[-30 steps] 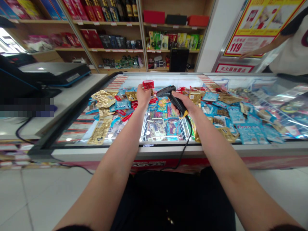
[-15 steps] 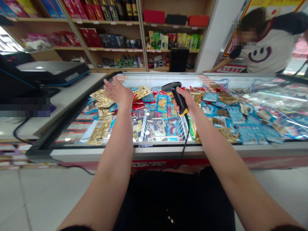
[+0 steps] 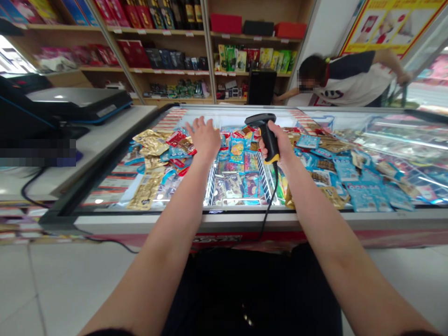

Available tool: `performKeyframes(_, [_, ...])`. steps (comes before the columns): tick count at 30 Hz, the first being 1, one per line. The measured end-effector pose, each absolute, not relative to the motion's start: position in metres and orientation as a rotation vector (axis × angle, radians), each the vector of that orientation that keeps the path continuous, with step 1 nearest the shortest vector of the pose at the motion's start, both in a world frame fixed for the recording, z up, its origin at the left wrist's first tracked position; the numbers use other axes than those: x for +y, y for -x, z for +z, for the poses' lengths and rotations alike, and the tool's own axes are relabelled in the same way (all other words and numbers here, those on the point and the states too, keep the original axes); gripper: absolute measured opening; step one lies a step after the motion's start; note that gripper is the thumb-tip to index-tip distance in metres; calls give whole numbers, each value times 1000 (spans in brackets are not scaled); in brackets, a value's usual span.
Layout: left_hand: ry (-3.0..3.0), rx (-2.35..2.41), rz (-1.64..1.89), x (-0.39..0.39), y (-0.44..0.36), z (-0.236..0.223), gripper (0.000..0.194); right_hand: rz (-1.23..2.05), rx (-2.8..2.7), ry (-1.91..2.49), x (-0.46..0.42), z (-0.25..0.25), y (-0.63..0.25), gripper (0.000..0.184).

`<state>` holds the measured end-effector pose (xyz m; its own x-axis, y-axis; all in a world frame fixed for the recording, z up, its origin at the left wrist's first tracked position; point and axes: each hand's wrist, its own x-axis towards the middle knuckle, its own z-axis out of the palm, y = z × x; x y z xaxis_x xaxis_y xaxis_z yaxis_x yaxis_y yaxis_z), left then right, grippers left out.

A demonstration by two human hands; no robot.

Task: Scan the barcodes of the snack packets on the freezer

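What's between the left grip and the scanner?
In the head view, packets, one blue with a yellow middle, lie between the left grip and the scanner.

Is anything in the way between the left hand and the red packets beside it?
Nothing visible stands between the left hand and the red packets. The scanner in the right hand is off to the other side. The left palm is hidden, so contact underneath can't be told.

One head-worn camera looks forward and steeply down from near the long, pale-rimmed, glass-topped chest (image 3: 119, 225), with tall brown wooden shelves (image 3: 266, 9) beyond.
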<state>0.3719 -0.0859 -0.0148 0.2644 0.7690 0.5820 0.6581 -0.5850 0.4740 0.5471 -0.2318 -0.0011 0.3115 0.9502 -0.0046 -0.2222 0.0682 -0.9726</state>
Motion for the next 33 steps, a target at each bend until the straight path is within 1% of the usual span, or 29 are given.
performKeyframes(3, [-2602, 926, 1002, -107, -403, -28, 37, 1035, -789, 1124, -233, 1, -549, 62])
performKeyframes(6, [-2761, 610, 758, -125, -426, -44, 39, 1025, -751, 1112, -232, 1, -548, 62])
performKeyframes(10, [-2901, 659, 499, -134, -433, -55, 46, 1042, -710, 1085, -229, 1, -549, 59])
performKeyframes(13, [-2959, 722, 370, -129, -426, -55, 47, 1047, -701, 1067, -228, 0, -549, 57])
performKeyframes(17, [-2965, 826, 388, -123, -420, -48, 45, 1063, -694, 1089, -229, 2, -547, 58])
performKeyframes(22, [-2768, 1183, 640, -124, -433, -49, 44, 1051, -698, 1086, -230, 1, -547, 57])
performKeyframes(24, [-2687, 1254, 687, -125, -441, -52, 43, 1043, -712, 1081, -229, 0, -547, 58])
performKeyframes(26, [-2633, 1271, 687, -126, -447, -54, 40, 1043, -722, 1085, -229, -2, -547, 59])
performKeyframes(30, [-2515, 1315, 615, -124, -451, -48, 27, 1053, -719, 1090, -228, -3, -547, 59])
performKeyframes(33, [-2453, 1332, 607, -116, -445, -40, 27, 1045, -709, 1092, -227, -4, -546, 57])
